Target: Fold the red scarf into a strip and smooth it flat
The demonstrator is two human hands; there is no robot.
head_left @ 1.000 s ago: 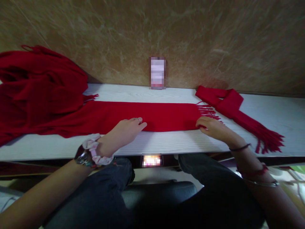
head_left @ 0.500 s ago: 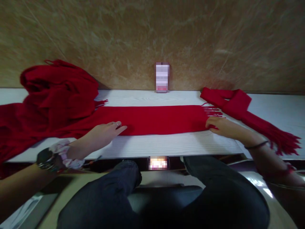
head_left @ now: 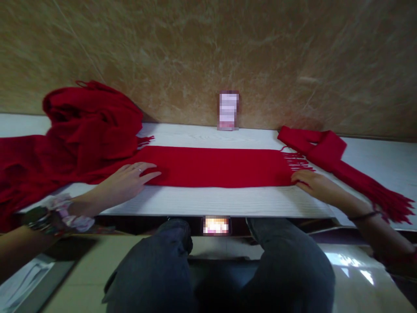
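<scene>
A red scarf [head_left: 218,167] lies flat across the white table [head_left: 208,202], its fringe at the right end. On the scarf's left part rests my left hand [head_left: 132,178], fingers spread and nothing gripped. My right hand [head_left: 308,181] is at the near right corner by the fringe, fingertips curled on the fabric edge. Bunched red fabric [head_left: 93,126] is heaped at the left and joins the flat strip. Another red scarf [head_left: 335,158], loosely folded with its own fringe, lies to the right.
A brown marbled wall [head_left: 182,56] rises behind the table. Against it leans a small blurred card-like object [head_left: 228,111]. A lit screen [head_left: 216,226] shows just below the table's near edge. Papers [head_left: 24,280] sit at the lower left.
My left hand has slid left along the scarf. My right hand stays at the fringed corner. The whole view has shifted slightly.
</scene>
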